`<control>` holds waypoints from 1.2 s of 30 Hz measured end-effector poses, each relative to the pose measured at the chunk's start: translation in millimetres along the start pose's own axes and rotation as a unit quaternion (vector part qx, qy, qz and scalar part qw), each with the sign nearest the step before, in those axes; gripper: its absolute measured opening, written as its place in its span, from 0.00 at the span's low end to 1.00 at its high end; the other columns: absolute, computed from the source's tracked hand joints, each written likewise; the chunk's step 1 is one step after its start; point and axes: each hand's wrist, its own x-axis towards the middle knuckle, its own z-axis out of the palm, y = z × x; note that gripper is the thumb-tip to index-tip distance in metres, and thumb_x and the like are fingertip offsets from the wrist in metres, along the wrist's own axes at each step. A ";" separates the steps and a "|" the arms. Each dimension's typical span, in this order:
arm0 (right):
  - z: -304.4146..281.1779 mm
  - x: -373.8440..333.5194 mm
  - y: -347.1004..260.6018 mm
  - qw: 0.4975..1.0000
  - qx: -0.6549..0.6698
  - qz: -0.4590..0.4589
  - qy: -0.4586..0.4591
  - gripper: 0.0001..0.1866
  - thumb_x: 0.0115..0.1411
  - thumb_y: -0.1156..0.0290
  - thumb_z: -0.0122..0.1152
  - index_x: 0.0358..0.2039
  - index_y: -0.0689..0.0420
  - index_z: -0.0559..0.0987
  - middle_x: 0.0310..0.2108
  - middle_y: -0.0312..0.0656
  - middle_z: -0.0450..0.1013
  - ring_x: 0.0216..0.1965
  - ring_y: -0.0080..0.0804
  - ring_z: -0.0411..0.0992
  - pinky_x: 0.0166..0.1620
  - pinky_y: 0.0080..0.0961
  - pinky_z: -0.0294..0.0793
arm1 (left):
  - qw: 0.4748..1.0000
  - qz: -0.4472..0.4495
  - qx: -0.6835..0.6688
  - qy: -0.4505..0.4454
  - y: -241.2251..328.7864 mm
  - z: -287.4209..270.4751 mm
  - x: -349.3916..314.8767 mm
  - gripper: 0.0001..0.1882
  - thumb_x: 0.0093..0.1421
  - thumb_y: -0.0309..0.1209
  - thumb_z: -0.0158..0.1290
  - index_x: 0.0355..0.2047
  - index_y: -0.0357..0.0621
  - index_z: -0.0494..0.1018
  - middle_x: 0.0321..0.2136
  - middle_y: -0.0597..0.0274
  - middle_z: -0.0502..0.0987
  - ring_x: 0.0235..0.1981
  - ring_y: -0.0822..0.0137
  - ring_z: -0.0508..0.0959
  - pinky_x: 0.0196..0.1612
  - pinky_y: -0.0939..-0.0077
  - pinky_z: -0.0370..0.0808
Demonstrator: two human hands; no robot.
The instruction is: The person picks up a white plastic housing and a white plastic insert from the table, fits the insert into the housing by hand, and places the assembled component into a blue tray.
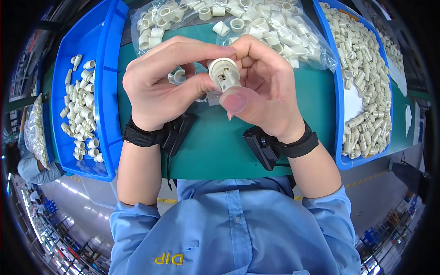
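Green table [220,151] below; both hands [158,85] [261,91] pinch 1 cream socket [223,74].

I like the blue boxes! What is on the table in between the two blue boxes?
In the head view, between the left blue bin and right blue bin are the green table, clear bags of white rings, and both hands holding a white socket.

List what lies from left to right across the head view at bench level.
Left blue tray of assembled white parts → left hand → white plastic socket held by both hands → right hand → right blue tray of small parts.
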 end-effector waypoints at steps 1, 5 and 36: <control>2.6 0.8 1.3 1.000 0.015 -0.019 0.013 0.24 0.49 0.62 0.77 0.37 0.60 0.72 0.23 0.30 0.68 0.23 0.11 0.65 0.24 0.10 0.62 | 1.000 0.005 0.002 0.001 0.0 0.4 0.3 0.17 0.45 0.17 0.66 0.38 0.38 0.83 0.33 0.59 0.83 0.30 0.71 0.80 0.25 0.83 0.72; 2.7 0.2 -0.2 0.999 0.041 -0.012 0.026 0.19 0.51 0.66 0.77 0.31 0.59 0.73 0.19 0.26 0.67 0.20 0.07 0.62 0.22 0.08 0.58 | 1.000 0.016 0.018 -0.003 -0.4 1.3 0.7 0.18 0.45 0.17 0.65 0.39 0.39 0.83 0.34 0.59 0.83 0.30 0.71 0.80 0.25 0.83 0.72; 5.9 4.1 -13.8 0.986 0.127 0.070 -0.081 0.32 0.68 0.48 0.43 0.45 0.71 0.75 0.19 0.35 0.64 0.19 0.26 0.71 0.15 0.25 0.72 | 0.990 0.043 0.131 0.009 27.3 1.6 7.3 0.16 0.48 0.19 0.65 0.40 0.37 0.82 0.32 0.57 0.81 0.25 0.72 0.76 0.24 0.83 0.70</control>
